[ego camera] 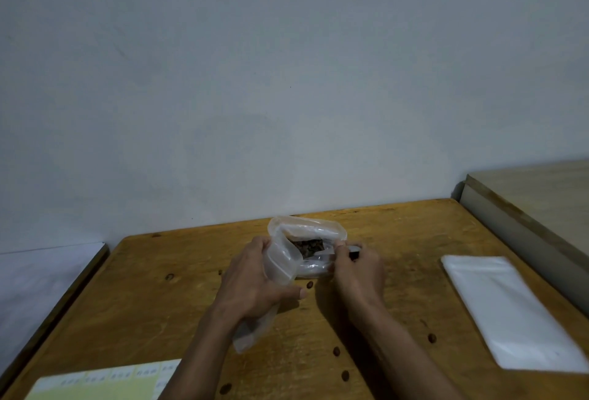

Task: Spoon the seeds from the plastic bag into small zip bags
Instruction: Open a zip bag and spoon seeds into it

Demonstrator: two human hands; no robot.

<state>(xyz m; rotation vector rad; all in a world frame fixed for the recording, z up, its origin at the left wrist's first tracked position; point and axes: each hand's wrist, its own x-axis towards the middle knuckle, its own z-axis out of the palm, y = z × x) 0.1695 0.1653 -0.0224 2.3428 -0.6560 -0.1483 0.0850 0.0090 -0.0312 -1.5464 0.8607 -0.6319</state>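
Seeds [307,245] fill one plastic bag [306,233] — left hand [251,281] grips one zip bag [280,264], right hand [358,269] pinched.

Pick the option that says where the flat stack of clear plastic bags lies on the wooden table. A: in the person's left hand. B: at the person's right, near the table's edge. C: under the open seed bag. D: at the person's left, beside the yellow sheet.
B: the flat stack of clear bags lies at the person's right on the wooden table, apart from the seed bag that both hands hold at the middle.
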